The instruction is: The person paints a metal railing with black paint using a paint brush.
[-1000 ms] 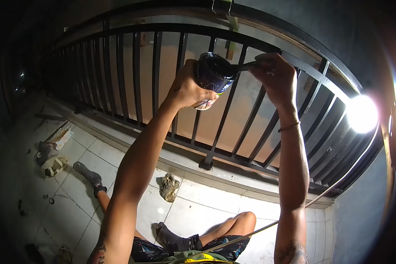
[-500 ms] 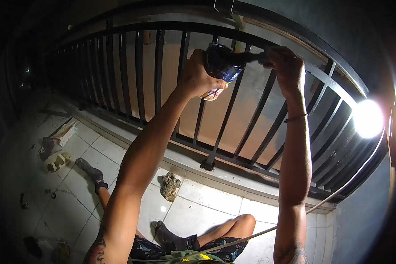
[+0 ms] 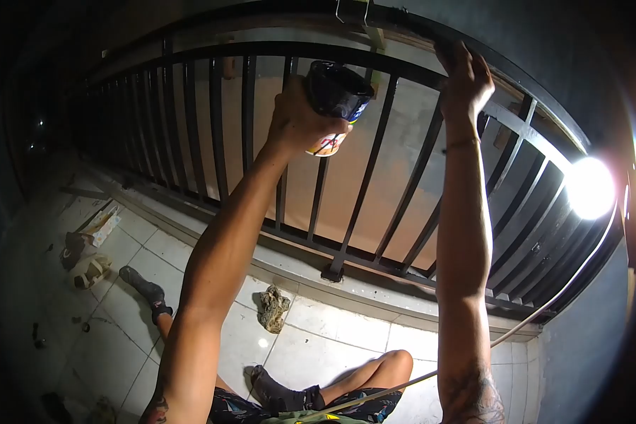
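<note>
My left hand (image 3: 297, 120) is wrapped round a paint can (image 3: 330, 141) with a white, red and blue label, its upper part coated in dark paint. The can is held tilted in front of the upper part of the black metal railing (image 3: 364, 169). My right hand (image 3: 465, 83) is raised at the railing's top rail, fingers closed round a dark paintbrush (image 3: 439, 53). The brush barely stands out against the dark rail, so whether its bristles touch the rail is hard to see.
A bright lamp (image 3: 591, 189) glares at the right, its cable (image 3: 530, 326) crossing toward my lap. A crumpled rag (image 3: 273, 309) lies on the tiled floor (image 3: 332, 357). A light-coloured box (image 3: 102, 225) and a crumpled cloth (image 3: 92, 271) lie at left. My legs are folded below.
My right hand has drawn the brush out of the can and moved it up to the top rail. My left hand with the can has shifted slightly left.
</note>
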`<state>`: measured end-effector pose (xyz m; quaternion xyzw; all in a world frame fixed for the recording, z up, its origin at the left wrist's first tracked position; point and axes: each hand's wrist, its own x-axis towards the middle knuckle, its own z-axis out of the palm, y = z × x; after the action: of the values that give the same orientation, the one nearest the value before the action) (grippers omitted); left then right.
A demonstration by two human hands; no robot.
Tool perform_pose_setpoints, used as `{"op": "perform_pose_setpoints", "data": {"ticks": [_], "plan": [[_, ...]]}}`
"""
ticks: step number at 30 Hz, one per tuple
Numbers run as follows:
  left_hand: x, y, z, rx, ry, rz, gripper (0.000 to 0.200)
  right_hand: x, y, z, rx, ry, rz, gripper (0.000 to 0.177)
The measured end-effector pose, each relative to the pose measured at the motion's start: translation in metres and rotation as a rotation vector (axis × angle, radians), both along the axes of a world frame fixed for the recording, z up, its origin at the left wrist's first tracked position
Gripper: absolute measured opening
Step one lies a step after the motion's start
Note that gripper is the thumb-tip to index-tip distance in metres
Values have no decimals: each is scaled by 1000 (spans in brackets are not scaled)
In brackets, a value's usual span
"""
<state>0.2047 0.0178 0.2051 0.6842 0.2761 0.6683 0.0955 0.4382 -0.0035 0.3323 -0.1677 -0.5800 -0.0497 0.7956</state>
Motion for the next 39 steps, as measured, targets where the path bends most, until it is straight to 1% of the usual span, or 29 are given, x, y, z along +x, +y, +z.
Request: {"op": "perform_pose_setpoints", "data": {"ticks": [1, 3, 4, 5, 7, 9, 11, 13, 14, 15, 16, 17, 18, 19, 20, 21, 22, 23, 24, 27, 28, 29, 30, 31, 32, 34, 35, 37, 39], "plan": [[-1, 1, -1, 2, 1, -9, 85, 6, 13, 11, 48, -48, -153, 23], [-3, 4, -6, -12, 12, -1, 86, -8, 20, 20, 63, -34, -328, 23], [-3, 7, -8, 10, 3, -66, 87, 7, 32, 28, 116, -108, -681, 22], [-4, 8, -10, 9, 10, -77, 87, 26, 31, 32, 112, -102, -692, 22], [-11, 8, -16, 2, 3, -122, 84, 63, 26, 36, 311, -225, -1378, 15], [-19, 12, -22, -7, 64, -105, 81, 100, -9, 31, 261, -266, -1831, 8], [-24, 14, -28, -8, 116, -101, 78, 158, -48, 37, 487, -395, -1515, 3], [-29, 5, -35, 42, 79, 4, 73, 174, -78, 35, 468, -331, -1557, 6], [-33, -2, -34, 28, 89, -36, 74, 171, -80, 35, 455, -282, -1670, 7], [-35, -4, -36, 36, 90, -56, 74, 159, -80, 35, 605, -385, -1897, 7], [-38, -5, -38, 30, 70, -69, 76, 156, -62, 40, 679, -385, -1634, 6], [-41, -6, -41, 23, 50, -79, 78, 142, -47, 36, 562, -363, -1776, 6], [-45, -4, -45, 34, 51, -93, 78, 92, -43, 23, 440, -314, -1806, 6], [-49, 0, -51, 31, 13, -101, 81, 65, -25, 15, 474, -337, -1592, 5], [-52, 1, -56, 27, -25, -108, 85, 35, -9, 8, 460, -402, -1556, 7], [-53, -4, -56, 33, -18, -116, 85, 14, 15, 6, 509, -338, -1243, 10], [-57, -11, -56, -33, -4, -105, 88, -13, 28, 6, 576, -392, -1256, 8], [-59, -15, -56, -101, 9, -91, 91, -39, 32, 5, 608, -377, -1065, 5], [-63, -13, -59, -147, 23, -123, 93, -58, 45, 7, 246, -296, -898, 32], [-66, -9, -66, -167, 47, -88, 94, -71, 15, 14, 256, -8, -637, 11], [-66, -8, -69, -172, 50, -86, 94, -58, -1, 13, 136, 44, -612, 9], [-65, -6, -72, -156, 39, -104, 93, -15, 11, 11, 149, -29, -1062, 10], [-64, -3, -74, -136, 22, -124, 91, 13, 0, 7, 344, -62, -1083, 17], [-63, -2, -74, -137, 15, -122, 91, 40, -12, 6, 342, -64, -1311, 7], [-61, 0, -75, -143, 36, -85, 90, 75, -22, 9, 487, -142, -1382, 9], [-57, 5, -79, -156, 52, -51, 88, 112, -50, 6, 289, -22, -1669, 7], [-56, 8, -83, -140, 41, -58, 88, 113, -75, 3, 397, -145, -1730, 17], [-54, 8, -86, -127, 27, -69, 87, 146, -84, 6, 454, -141, -1569, 18], [-57, 1, -84, -81, 62, -48, 90, 136, -80, 10, 566, -177, -1650, 6]]}}
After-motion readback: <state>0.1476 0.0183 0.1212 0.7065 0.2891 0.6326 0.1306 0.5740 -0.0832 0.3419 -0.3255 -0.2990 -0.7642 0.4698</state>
